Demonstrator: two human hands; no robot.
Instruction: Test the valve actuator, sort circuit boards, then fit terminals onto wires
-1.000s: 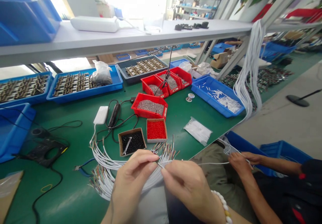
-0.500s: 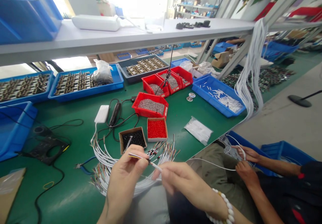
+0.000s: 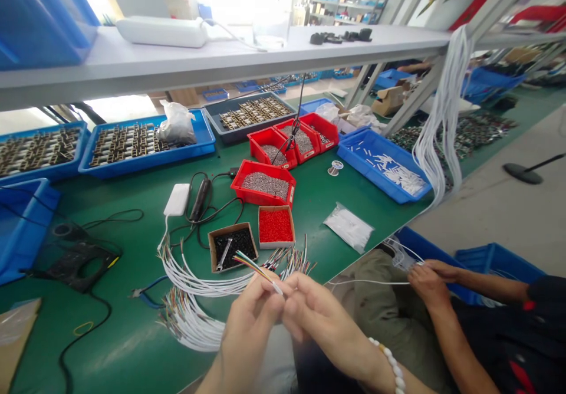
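Observation:
Both hands pinch one white multi-wire cable (image 3: 276,288), its thin coloured wires (image 3: 250,265) fanning out toward the upper left. My left hand (image 3: 254,317) is closed on it where the wires leave the white sheath. Close beside it, my right hand (image 3: 312,311) is closed round the sheath, fingertips almost touching the left ones. Behind the hands, a bundle of white cables (image 3: 194,317) with stripped coloured ends lies curved on the green table. Just beyond are a box of small black parts (image 3: 241,242) with a wrench (image 3: 224,253) on it and a box of red parts (image 3: 275,226).
Red bins (image 3: 264,185) of small metal parts stand behind the boxes. A blue tray (image 3: 375,173) holds white tubes, and a plastic bag (image 3: 348,227) lies nearer. At the right a co-worker's hands (image 3: 427,282) hold white cable. A shelf (image 3: 247,61) crosses above the table.
My left hand has shifted right and down, closer to my right hand. The coloured wires now show fanned out, where they were bunched together before. The co-worker's hands have drawn together.

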